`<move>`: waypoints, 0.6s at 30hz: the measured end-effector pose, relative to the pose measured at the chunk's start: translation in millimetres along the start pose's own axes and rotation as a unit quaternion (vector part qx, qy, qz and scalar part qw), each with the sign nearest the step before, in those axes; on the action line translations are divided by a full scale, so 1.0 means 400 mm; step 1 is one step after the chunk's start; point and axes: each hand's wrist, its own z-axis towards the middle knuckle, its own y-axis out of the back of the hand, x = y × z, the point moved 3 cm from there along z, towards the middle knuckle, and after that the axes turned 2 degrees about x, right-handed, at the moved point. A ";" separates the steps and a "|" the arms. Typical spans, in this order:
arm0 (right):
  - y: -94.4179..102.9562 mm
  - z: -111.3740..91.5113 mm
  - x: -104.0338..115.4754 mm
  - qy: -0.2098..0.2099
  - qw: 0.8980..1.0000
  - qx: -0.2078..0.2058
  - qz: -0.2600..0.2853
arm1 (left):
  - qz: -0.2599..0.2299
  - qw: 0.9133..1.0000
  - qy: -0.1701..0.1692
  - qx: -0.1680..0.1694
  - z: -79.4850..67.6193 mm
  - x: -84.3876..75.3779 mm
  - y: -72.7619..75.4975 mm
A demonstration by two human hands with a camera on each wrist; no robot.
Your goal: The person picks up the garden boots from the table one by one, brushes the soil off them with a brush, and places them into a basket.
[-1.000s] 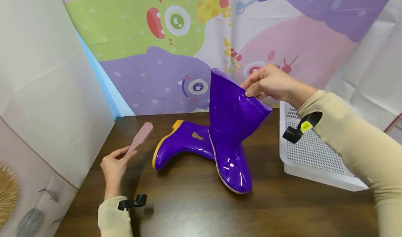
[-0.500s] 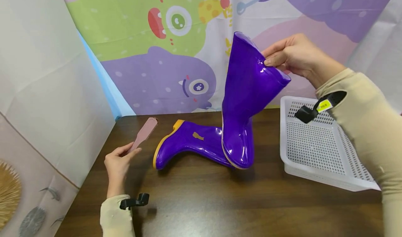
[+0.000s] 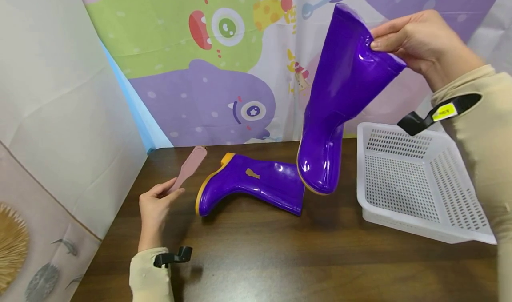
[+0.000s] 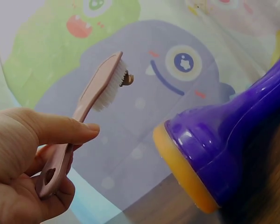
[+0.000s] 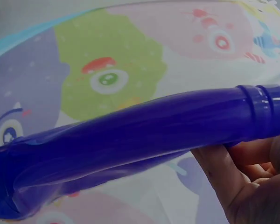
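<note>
My right hand point(image 3: 424, 44) pinches the top rim of a shiny purple rain boot point(image 3: 348, 84), which hangs tilted in the air, toe down. The right wrist view shows the boot's shaft point(image 5: 144, 126) close up, with the thumb against it. On the table a second purple rain boot point(image 3: 256, 182) lies on its side, its yellow sole facing left and a brown patch on its ankle. Left of it my left hand point(image 3: 155, 208) grips a pink brush point(image 3: 190, 166) by the handle. In the left wrist view a brown blob clings to the brush's white bristles point(image 4: 109, 91).
A white perforated plastic basket point(image 3: 404, 222) stands on the right side of the brown wooden table point(image 3: 256, 257). A cartoon-printed cloth point(image 3: 172, 102) hangs along the table's back edge, and pale cloth point(image 3: 48, 79) encloses the left side.
My right hand has lifted the boot up and to the right, off the lying boot, whose shaft now shows fully. My left hand with the brush has shifted slightly up and right.
</note>
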 end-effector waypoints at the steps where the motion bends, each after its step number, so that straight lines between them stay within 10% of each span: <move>1: 0.008 0.000 0.005 0.001 1.000 -0.011 0.000 | -0.001 1.000 -0.001 0.003 0.005 0.014 0.000; 10: 0.092 0.000 0.049 0.027 0.993 -0.105 0.047 | -0.004 0.999 -0.043 0.013 0.093 0.226 -0.007; 18: 0.171 0.007 0.064 0.068 0.983 -0.127 0.117 | -0.004 0.999 -0.047 0.017 0.089 0.224 -0.022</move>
